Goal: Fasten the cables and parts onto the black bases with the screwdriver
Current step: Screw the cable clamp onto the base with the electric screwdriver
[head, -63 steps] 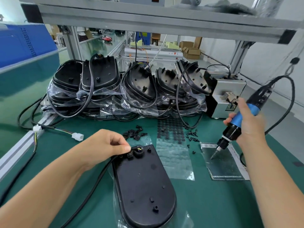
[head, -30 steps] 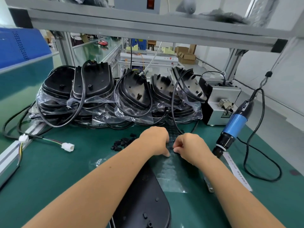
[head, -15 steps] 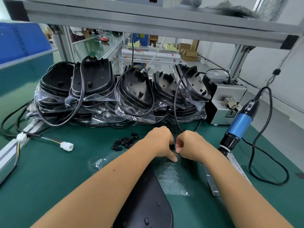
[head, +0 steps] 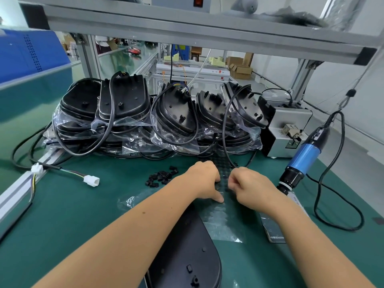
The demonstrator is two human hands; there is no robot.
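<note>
A black base [head: 187, 256] lies at the near edge, partly under my left forearm. Beyond it lies a clear sheet of small black round pads [head: 223, 222]. My left hand [head: 204, 179] rests on the sheet, fingers curled and thumb pressed down. Close beside it, my right hand [head: 251, 188] pinches at the same sheet with curled fingers; what sits between the fingertips is hidden. The blue electric screwdriver [head: 305, 154] hangs free on its cord to the right, held by neither hand. A small pile of black clips [head: 162, 177] lies left of my left hand.
Bagged black bases with looped cables [head: 145, 117] are stacked across the back. A grey screw feeder box [head: 288, 129] stands at the back right. A white connector on a cable [head: 91, 180] lies at the left. A foil bag [head: 272, 229] lies under my right forearm.
My right hand has let go of the screwdriver, which now hangs free. My left hand has left the base's cable end. Both hands came together on the pad sheet and have stayed there.
</note>
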